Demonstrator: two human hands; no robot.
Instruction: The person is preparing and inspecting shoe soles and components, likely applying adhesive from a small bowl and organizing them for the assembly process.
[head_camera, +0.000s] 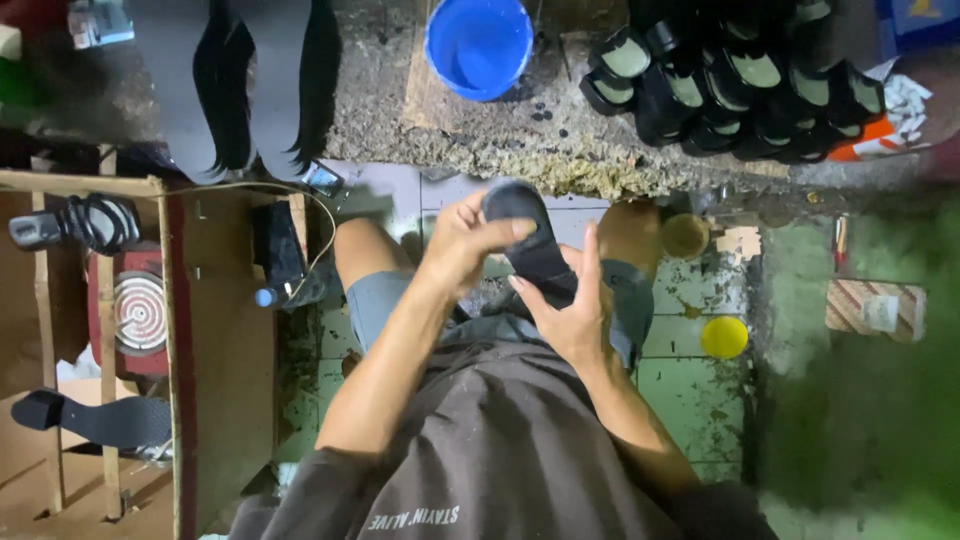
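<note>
A black shoe sole (530, 240) is held over my lap between both hands. My left hand (466, 242) grips its rounded far end, thumb across the top. My right hand (572, 300) holds the near end from below and the side, fingers stretched along its edge. My bare knees show beneath the sole, above green-stained floor tiles.
A blue bucket (478, 45) stands ahead. A stack of black sandals with pale insoles (730, 85) lies at the upper right. Large dark sheets (250, 80) hang at the upper left. A wooden frame (110, 330) with a round heater coil and another sole is left. A yellow lid (724, 337) lies right.
</note>
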